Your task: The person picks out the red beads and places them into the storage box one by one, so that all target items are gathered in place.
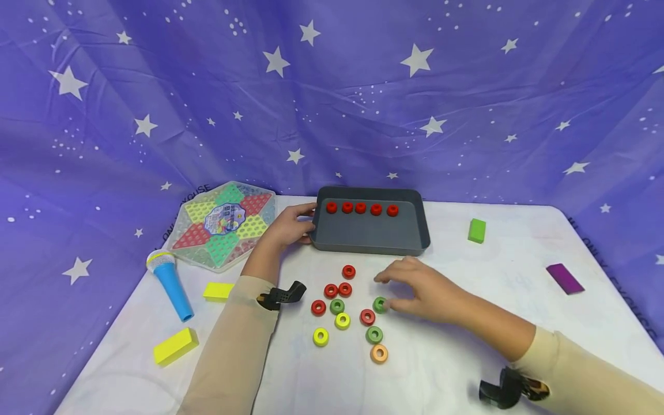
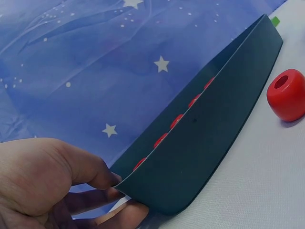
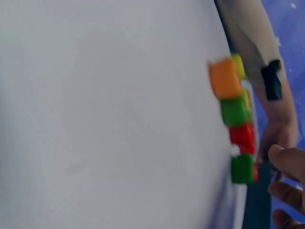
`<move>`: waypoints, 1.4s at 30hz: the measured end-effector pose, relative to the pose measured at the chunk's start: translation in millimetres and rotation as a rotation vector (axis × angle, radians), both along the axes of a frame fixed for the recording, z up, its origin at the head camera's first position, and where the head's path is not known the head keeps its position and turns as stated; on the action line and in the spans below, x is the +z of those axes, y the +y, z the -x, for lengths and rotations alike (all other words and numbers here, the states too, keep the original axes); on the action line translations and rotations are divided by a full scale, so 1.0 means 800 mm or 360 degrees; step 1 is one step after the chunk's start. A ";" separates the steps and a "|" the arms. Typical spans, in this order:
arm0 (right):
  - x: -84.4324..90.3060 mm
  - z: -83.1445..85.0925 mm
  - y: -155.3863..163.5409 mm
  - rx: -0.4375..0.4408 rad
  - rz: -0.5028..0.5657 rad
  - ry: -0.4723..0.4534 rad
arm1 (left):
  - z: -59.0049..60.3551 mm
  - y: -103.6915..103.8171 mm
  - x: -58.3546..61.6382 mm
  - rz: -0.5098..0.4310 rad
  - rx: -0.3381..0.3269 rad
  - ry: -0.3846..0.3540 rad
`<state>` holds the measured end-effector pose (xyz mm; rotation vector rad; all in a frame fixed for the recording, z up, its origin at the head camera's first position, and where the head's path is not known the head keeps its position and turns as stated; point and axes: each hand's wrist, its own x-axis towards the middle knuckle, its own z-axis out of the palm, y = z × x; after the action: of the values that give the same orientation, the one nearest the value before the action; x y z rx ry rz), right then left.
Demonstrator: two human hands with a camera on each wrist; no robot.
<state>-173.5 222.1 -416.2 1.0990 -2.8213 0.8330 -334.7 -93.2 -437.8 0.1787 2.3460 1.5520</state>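
Observation:
My left hand (image 1: 288, 228) holds the left end of a dark grey tray (image 1: 368, 237). In the left wrist view its thumb and fingers are at the corner of the tray wall (image 2: 205, 138). Several red beads (image 1: 360, 208) form a row along the tray's far side. Over the table, my right hand (image 1: 427, 291) has its fingers spread and holds nothing. Its thumb overlaps a green bead (image 1: 380, 305) in the head view. Loose beads lie in front of the tray: red (image 1: 367, 317), green (image 1: 374, 335), yellow (image 1: 320, 337) and one orange bead (image 1: 379, 354).
At left are a star-patterned game board (image 1: 224, 222), a blue toy microphone (image 1: 173, 288) and two yellow blocks (image 1: 176, 346). A green block (image 1: 476, 230) and a purple block (image 1: 565, 279) lie to the right. Behind the table hangs a purple star-printed cloth (image 1: 358, 127).

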 end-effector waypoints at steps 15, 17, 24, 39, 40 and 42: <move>-0.045 -0.022 -0.027 0.0337 0.0053 0.0008 | -0.004 -0.001 -0.003 0.0029 -0.0030 0.0018; -0.045 -0.020 -0.028 0.0334 0.0046 0.0011 | -0.004 0.000 -0.003 0.0025 -0.0030 0.0018; -0.034 -0.013 -0.023 0.0270 0.0129 0.0047 | -0.004 0.001 0.001 0.0044 -0.0029 0.0023; 0.048 0.073 0.026 -0.0006 0.0004 0.0057 | -0.005 0.002 0.002 0.0001 -0.0027 0.0004; 0.053 0.081 0.025 0.0005 -0.0025 0.0059 | -0.005 0.001 0.002 -0.0003 -0.0027 0.0004; 0.063 0.097 0.019 0.0024 -0.0080 0.0062 | -0.005 0.000 0.002 -0.0005 -0.0029 0.0006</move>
<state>-250.8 237.6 -365.6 1.1312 -2.8204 0.7368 -330.6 -93.4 -436.4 0.2036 2.3385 1.5483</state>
